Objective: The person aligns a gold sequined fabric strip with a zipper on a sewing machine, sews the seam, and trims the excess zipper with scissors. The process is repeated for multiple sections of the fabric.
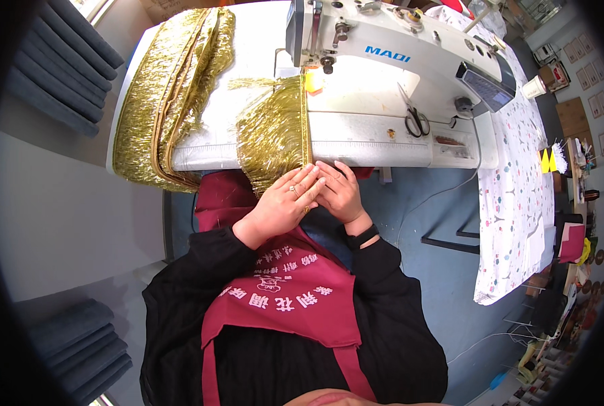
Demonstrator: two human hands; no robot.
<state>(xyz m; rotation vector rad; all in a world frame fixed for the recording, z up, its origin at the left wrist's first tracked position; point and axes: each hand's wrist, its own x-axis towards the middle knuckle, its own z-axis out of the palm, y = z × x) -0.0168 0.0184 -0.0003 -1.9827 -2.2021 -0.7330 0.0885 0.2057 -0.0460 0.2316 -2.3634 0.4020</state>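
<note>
A strip of gold tinsel fringe trim [271, 132] runs from under the sewing machine's needle area toward me and hangs over the table's front edge. Its narrow braided band [306, 128] lies along the right side. My left hand [283, 204] and my right hand [343, 195] meet at that edge, with fingers close together around the band. A bit of gold shows below the fingers; the exact grip and my thumbs are partly hidden. The white sewing machine [396, 44] stands just beyond, its head over the far end of the trim.
A thick folded stack of gold fringe [156, 101] lies on the left of the table. Black-handled scissors [415, 122] rest on the machine bed at right. A table with a patterned white cloth [511, 203] stands to the right, and grey-blue padded rolls [68, 64] are at left.
</note>
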